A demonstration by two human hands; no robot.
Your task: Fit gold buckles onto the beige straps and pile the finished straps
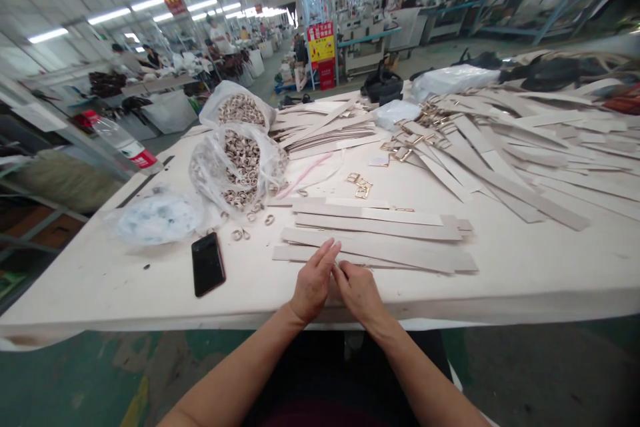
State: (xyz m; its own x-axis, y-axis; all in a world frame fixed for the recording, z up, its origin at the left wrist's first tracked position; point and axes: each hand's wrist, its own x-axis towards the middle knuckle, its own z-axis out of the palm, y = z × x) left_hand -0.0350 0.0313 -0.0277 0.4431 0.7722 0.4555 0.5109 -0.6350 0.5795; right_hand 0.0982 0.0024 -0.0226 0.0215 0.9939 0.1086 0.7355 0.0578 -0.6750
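Observation:
My left hand (315,280) and my right hand (357,287) meet at the fingertips near the table's front edge. Both are closed around something small between them, too hidden to make out. Just beyond them, flat light-grey strips (380,247) lie side by side across the table. Gold-coloured buckles (363,188) rest a little farther back. Small loops (241,235) are scattered to the left, in front of an open clear bag (243,163) full of similar loops.
A black phone (208,265) and a plastic bag (159,219) lie at the left, with a bottle (125,143) behind. A large heap of strips (520,167) with buckles covers the right side. People work in the background.

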